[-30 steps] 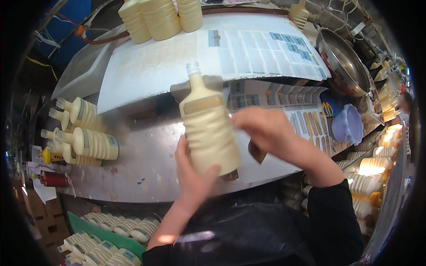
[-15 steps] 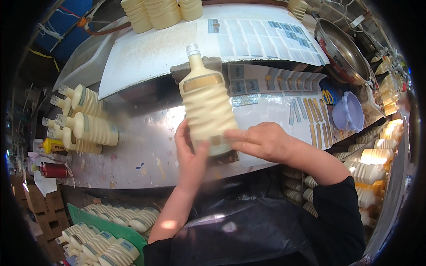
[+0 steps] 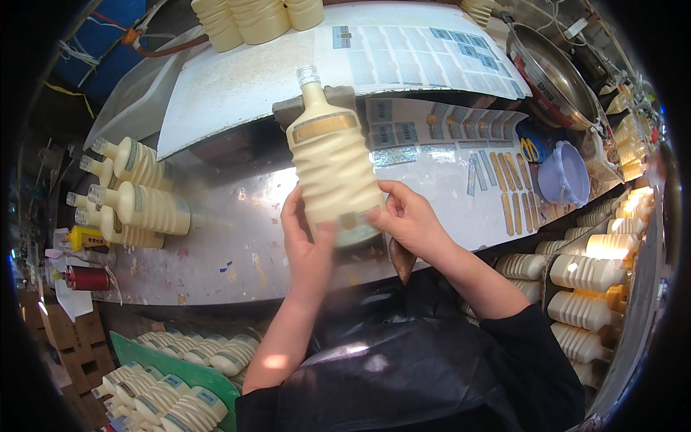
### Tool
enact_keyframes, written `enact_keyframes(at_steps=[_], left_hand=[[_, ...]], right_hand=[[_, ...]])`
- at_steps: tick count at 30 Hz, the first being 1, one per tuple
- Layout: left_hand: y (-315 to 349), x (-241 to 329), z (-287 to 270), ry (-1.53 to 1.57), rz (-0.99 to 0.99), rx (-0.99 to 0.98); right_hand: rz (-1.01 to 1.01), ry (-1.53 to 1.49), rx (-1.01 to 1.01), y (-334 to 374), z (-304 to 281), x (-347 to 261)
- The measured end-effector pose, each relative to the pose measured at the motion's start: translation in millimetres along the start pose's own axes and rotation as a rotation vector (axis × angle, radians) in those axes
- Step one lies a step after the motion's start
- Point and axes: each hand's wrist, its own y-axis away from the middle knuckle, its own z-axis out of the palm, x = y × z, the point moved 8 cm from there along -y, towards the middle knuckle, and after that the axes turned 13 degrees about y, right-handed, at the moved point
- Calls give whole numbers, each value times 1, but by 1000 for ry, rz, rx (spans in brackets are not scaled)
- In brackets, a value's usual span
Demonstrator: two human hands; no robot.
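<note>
A cream ribbed bottle (image 3: pixel 331 162) with a clear cap and a gold band at its neck stands tilted above the steel table (image 3: pixel 216 230). My left hand (image 3: pixel 308 241) grips its lower left side. My right hand (image 3: pixel 410 219) presses on its lower right side, thumb against a small label near the base. Sheets of blue-grey labels (image 3: pixel 425 54) lie on the raised white board behind it, and gold strips (image 3: pixel 504 191) lie to the right.
Several finished bottles (image 3: pixel 133 198) lie stacked at the table's left. More fill a green crate (image 3: pixel 180 371) at lower left and shelves (image 3: pixel 583 270) at right. A lilac bowl (image 3: pixel 565 173), a metal pan (image 3: pixel 551 72) and a red spool (image 3: pixel 86 277) stand around.
The bottle has turned and risen slightly. My right hand slid from its upper right side down to the lower right, near the base.
</note>
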Motion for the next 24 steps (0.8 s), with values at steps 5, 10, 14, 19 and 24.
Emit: enact_keyframes(at_steps=[5,10,14,19,24], left_hand=[[-1,2,2,20,3,34],[-1,1,1,28,0,36],[0,0,2,37,9,18],[-1,0,3,10,22,13],[2,-6,-9,132,23,7]], right_hand=[[14,-53,8,-2,1,9],[18,-109,27,2,3,3],[14,-127,39,2,2,5],[29,-94,-30,1,4,7],[41,-256,-145,1,4,4]])
